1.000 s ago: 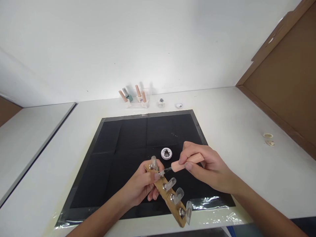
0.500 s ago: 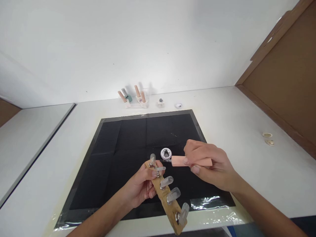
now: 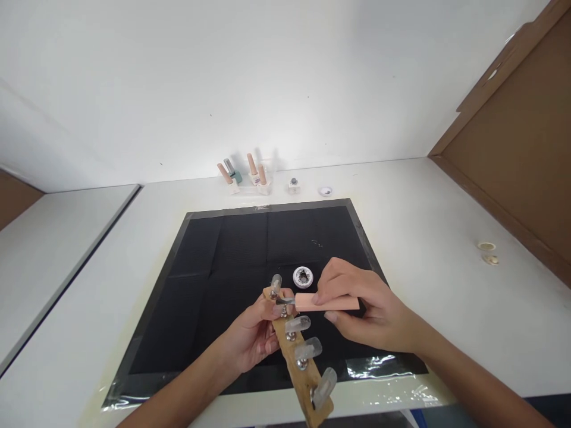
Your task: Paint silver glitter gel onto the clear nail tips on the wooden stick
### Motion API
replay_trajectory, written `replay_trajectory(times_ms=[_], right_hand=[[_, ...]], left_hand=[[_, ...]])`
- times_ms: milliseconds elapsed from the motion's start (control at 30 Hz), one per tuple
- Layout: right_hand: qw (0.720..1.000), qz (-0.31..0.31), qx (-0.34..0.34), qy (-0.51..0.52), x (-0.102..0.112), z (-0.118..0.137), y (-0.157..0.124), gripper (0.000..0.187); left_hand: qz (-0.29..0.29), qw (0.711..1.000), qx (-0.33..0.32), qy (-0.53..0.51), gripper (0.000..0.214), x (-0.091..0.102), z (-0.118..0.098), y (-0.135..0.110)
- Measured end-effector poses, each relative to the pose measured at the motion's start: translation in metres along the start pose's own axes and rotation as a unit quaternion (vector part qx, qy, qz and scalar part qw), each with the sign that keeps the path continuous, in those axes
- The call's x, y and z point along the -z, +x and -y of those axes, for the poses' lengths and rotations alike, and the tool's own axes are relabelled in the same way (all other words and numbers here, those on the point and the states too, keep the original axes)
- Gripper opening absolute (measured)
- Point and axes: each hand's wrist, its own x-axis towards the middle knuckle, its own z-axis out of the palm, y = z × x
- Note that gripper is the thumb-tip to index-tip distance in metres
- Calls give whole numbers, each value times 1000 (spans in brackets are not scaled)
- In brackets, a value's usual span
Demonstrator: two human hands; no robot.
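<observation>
Our left hand [image 3: 254, 336] fingers clamped round wooden strip [image 3: 297, 362] of clear nails; right hand [image 3: 363, 309] pinching pink brush handle [image 3: 325, 301].

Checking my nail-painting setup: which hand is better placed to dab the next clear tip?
Right hand: it grips the brush, bristles near the wooden strip. Left hand holds that strip.

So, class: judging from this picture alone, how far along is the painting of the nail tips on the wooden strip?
Done: nothing that shows; all five nail tips on the wooden strip look clear. In hand: the left hand holds the strip while the right hand puts the pink-handled brush to the second tip from the top. Left: the lower three tips, and perhaps the top one. The small open jar sits on the black mat.
</observation>
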Motion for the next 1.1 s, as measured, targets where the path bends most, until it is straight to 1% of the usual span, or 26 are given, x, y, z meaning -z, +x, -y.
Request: replay_trajectory(times_ms=[267,367,500,600,733,867,967,1100], right_hand=[[996,-7,54,-68,0,6,4,36],[995,1,57,-85,2,8,4,37],[994,7,58,-97,5,9,3,35],[996,1,45,-80,8,9,0,33],[999,-24,18,-17,9,7,-3,33],[1000,-8,19,15,5,5,-2,31],[1000,0,15,12,2,6,-1,31],[1000,-15,1,-8,4,7,0,27]], left_hand=[[10,1000,-6,29,22,1,0,1],[1,1000,-4,19,23,1,0,1],[7,1000,0,2,21,-1,0,1],[6,1000,4,-8,19,-3,-1,1],[11,1000,1,-2,19,0,1,1],[47,999,3,26,16,7,5,2],[63,997,5,38,15,10,7,3],[73,996,6,44,14,12,9,3]])
